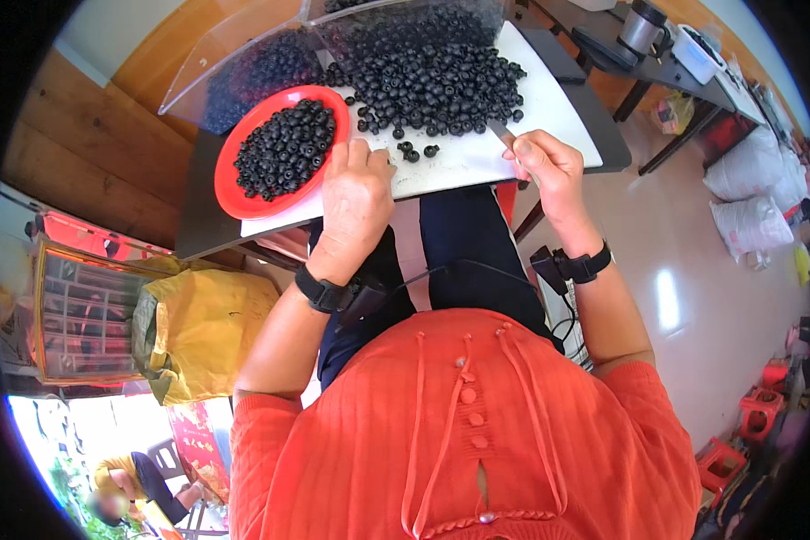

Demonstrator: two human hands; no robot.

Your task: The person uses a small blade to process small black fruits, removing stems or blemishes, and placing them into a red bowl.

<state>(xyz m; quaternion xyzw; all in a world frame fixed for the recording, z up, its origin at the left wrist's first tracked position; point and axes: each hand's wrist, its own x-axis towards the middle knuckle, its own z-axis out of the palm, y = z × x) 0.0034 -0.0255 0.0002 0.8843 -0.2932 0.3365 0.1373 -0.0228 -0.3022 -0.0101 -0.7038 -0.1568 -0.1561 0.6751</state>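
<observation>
A heap of round black beads with holes (441, 85) covers the far part of a white board (549, 117). Left of it, a red plate (234, 200) holds many more black beads. My left hand (360, 189) rests on the board beside the plate's right rim, fingers curled under; whatever they may hold is hidden. My right hand (552, 171) pinches a thin, flat metal tool (502, 135), its tip at the heap's near right edge. A few loose beads (411, 153) lie between my hands.
Clear plastic panels (243, 67) stand behind the beads. A dark side table with a metal mug (642, 27) is at far right; white sacks (751, 189) and red stools (720, 463) are on the floor. A yellow bag (211, 315) stands left; another person (144, 481) sits at lower left.
</observation>
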